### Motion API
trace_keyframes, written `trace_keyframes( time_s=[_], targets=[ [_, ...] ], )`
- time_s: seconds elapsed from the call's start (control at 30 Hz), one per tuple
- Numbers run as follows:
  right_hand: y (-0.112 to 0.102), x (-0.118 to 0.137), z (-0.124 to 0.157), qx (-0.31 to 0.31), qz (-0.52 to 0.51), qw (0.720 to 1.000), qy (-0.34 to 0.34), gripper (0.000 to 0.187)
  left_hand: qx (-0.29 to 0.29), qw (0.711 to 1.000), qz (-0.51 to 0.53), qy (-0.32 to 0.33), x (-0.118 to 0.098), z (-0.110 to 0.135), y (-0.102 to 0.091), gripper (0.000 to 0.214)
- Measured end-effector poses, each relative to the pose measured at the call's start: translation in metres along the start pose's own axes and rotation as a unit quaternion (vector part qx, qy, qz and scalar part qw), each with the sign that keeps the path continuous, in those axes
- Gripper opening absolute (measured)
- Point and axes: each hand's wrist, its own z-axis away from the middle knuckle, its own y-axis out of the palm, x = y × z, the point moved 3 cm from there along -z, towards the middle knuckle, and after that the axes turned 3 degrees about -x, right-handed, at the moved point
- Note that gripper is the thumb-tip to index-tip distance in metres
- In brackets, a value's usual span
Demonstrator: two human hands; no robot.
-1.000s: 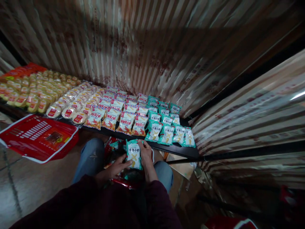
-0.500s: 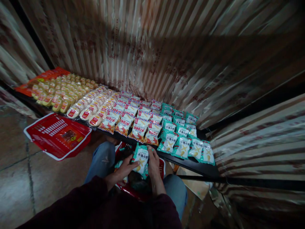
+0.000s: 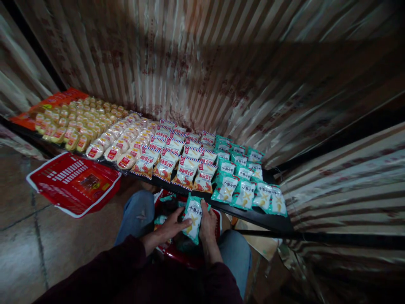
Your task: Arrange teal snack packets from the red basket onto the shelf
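A teal-and-white snack bag [image 3: 193, 217] is held upright between my two hands, over a red basket [image 3: 177, 255] between my knees. My left hand [image 3: 172, 225] grips the bag's left side, thumb across its front. On the right edge, my right hand [image 3: 207, 221] closes round it. Other teal bags and dark contents lie in the basket, partly hidden by my hands. Rows of matching teal snack bags [image 3: 245, 195] stand on the black shelf [image 3: 272, 223] just beyond, to the right of white-and-orange snack bags [image 3: 184, 172].
Left along the shelf lie round white wrapped cakes [image 3: 111, 153], yellow wrapped cakes [image 3: 72, 140] and an orange package [image 3: 23, 118]. A second red basket [image 3: 74, 181] with a white rim stands on the floor at left. A striped, plastic-covered wall [image 3: 196, 63] rises behind the shelf.
The snack bag in my hands has moved slightly right and turned more upright. Both hands still hold it. The view has shifted a little.
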Motion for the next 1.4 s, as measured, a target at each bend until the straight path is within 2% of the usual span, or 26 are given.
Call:
trace_keyframes(
  time_s=[0.1, 0.23, 0.33, 0.47, 0.53, 0.67, 0.8, 0.93, 1.0, 1.13, 1.2, 1.4],
  targets=[
    [-0.003, -0.001, 0.001, -0.022, 0.021, 1.0, 0.002, 0.045, -0.02, 1.0, -0.016, -0.007, 0.0, -0.002, 0.0, 0.074],
    [-0.003, 0.005, 0.006, -0.004, 0.011, 1.0, 0.0, 0.047, -0.025, 0.999, -0.037, 0.004, -0.008, 0.004, 0.0, 0.065],
    [-0.003, 0.01, 0.006, 0.001, 0.038, 0.999, -0.035, 0.047, -0.028, 0.999, -0.015, -0.001, -0.014, 0.007, 0.001, 0.064],
    [0.004, 0.013, 0.005, 0.033, 0.109, 0.988, -0.109, 0.049, -0.019, 0.998, 0.066, -0.016, -0.022, 0.002, 0.007, 0.069],
    [0.009, 0.013, 0.006, 0.051, 0.121, 0.984, -0.118, 0.049, -0.042, 0.996, 0.077, -0.005, -0.026, -0.002, 0.009, 0.069],
    [0.013, 0.015, 0.01, 0.106, 0.103, 0.987, -0.07, 0.047, -0.132, 0.989, 0.063, 0.02, -0.031, -0.01, 0.01, 0.06],
    [-0.001, 0.024, 0.024, 0.169, 0.098, 0.979, -0.066, 0.049, -0.189, 0.979, 0.059, 0.047, -0.038, -0.017, 0.01, 0.051],
    [-0.02, 0.02, 0.034, 0.245, 0.09, 0.963, -0.066, 0.053, -0.222, 0.972, 0.034, 0.074, -0.045, -0.025, 0.019, 0.045],
    [-0.029, 0.015, 0.033, 0.239, 0.084, 0.964, -0.079, 0.057, -0.215, 0.973, 0.025, 0.078, -0.047, -0.028, 0.03, 0.045],
    [-0.047, 0.01, 0.019, 0.158, 0.063, 0.982, -0.083, 0.057, -0.177, 0.981, 0.03, 0.076, -0.053, -0.035, 0.054, 0.046],
    [-0.056, 0.013, 0.013, 0.139, 0.049, 0.986, -0.077, 0.056, -0.154, 0.984, 0.016, 0.089, -0.058, -0.039, 0.064, 0.044],
    [-0.078, 0.03, 0.002, 0.155, 0.054, 0.983, -0.081, 0.05, -0.112, 0.982, -0.049, 0.141, -0.076, -0.053, 0.08, 0.031]
  ],
)
